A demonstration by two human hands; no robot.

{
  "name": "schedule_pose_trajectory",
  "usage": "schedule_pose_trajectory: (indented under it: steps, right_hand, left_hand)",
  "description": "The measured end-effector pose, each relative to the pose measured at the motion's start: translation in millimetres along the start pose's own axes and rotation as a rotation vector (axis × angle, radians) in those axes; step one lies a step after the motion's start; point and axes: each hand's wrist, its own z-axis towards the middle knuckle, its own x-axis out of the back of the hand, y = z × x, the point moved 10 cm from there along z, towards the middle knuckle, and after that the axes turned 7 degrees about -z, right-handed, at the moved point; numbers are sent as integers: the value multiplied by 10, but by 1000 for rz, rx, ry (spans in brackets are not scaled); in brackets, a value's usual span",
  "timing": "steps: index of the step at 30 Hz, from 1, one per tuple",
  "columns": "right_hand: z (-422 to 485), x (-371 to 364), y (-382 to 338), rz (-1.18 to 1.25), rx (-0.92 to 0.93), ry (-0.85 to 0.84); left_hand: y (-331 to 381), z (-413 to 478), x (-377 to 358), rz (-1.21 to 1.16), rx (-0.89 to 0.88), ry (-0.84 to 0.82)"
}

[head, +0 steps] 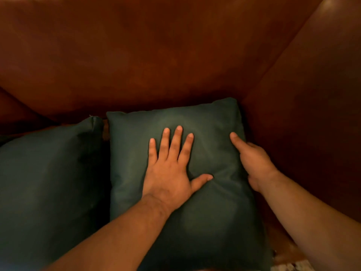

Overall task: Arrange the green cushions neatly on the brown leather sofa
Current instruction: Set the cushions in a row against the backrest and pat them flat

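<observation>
A dark green cushion lies in the corner of the brown leather sofa, against the backrest and right armrest, with a second green cushion just beside it on the left. The left hand presses flat on it, fingers spread apart. The right hand grips its right edge, thumb on top, other fingers hidden behind.

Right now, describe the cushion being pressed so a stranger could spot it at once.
Find the corner of the brown sofa where backrest meets armrest. Two green cushions sit there; the right cushion fills that corner. Unlike the left cushion, it has the left hand flat on it.
</observation>
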Motion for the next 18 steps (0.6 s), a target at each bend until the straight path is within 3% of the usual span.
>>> schedule_pose_trajectory:
  steps: [2, 6, 8, 13, 18]
  right_hand:
    - [-12, 167, -69, -9, 102, 173]
    - [-95, 221, -166, -43, 220, 330]
    - [-178, 227, -112, -12, 220, 337]
    - [-424, 201, 358, 21, 54, 139]
    - [-418, 337, 152, -116, 222, 260]
  left_hand:
    - [78, -13, -10, 30, -12, 7]
    - [114, -47, -11, 47, -29, 29]
    - [74, -58, -28, 56, -24, 20]
    - [56, -73, -87, 72, -12, 3]
    - [98, -106, 7, 86, -5, 5]
